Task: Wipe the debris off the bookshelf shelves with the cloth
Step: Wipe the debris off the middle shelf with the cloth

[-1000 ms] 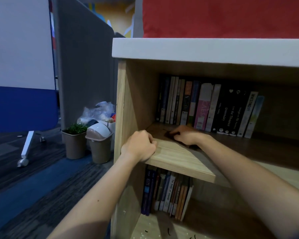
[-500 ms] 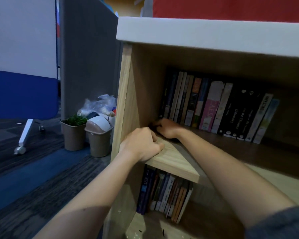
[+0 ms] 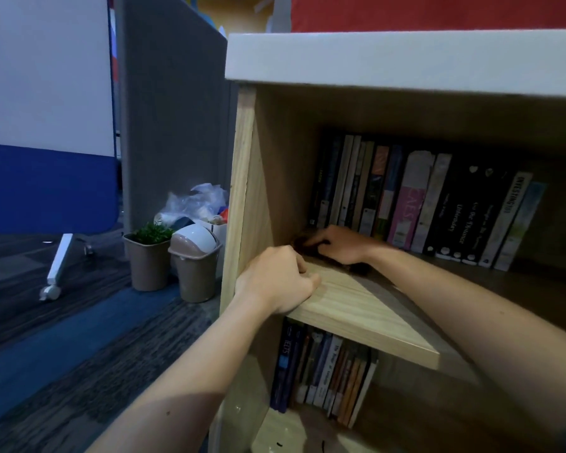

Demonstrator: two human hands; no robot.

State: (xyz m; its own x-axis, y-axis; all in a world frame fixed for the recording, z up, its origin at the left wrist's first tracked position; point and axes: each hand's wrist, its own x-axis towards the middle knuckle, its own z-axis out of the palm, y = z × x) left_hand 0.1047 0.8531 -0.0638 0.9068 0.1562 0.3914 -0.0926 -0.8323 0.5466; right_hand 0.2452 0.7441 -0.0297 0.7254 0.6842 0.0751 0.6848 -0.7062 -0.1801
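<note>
The wooden bookshelf (image 3: 242,178) has a middle shelf board (image 3: 366,308) with a row of upright books (image 3: 415,207) at the back. My left hand (image 3: 275,282) grips the board's front left corner, fingers curled over its edge. Deep in the shelf's left back corner, my right hand (image 3: 337,245) presses a dark cloth (image 3: 303,241) onto the board; only a dark edge of the cloth shows by the fingertips. On the bottom shelf (image 3: 288,439) lie small dark specks of debris (image 3: 322,446).
More books (image 3: 324,371) stand on the lower shelf. Left of the bookshelf on the floor are a tan swing-lid bin (image 3: 195,263), a small potted plant (image 3: 149,253) and plastic bags (image 3: 196,201). A grey partition (image 3: 170,109) and a blue-and-white wheeled panel (image 3: 46,125) stand behind.
My right hand slid with the cloth leftwards and deeper, from the shelf's middle front into the left back corner. My left hand kept its grip on the corner. The view moved closer.
</note>
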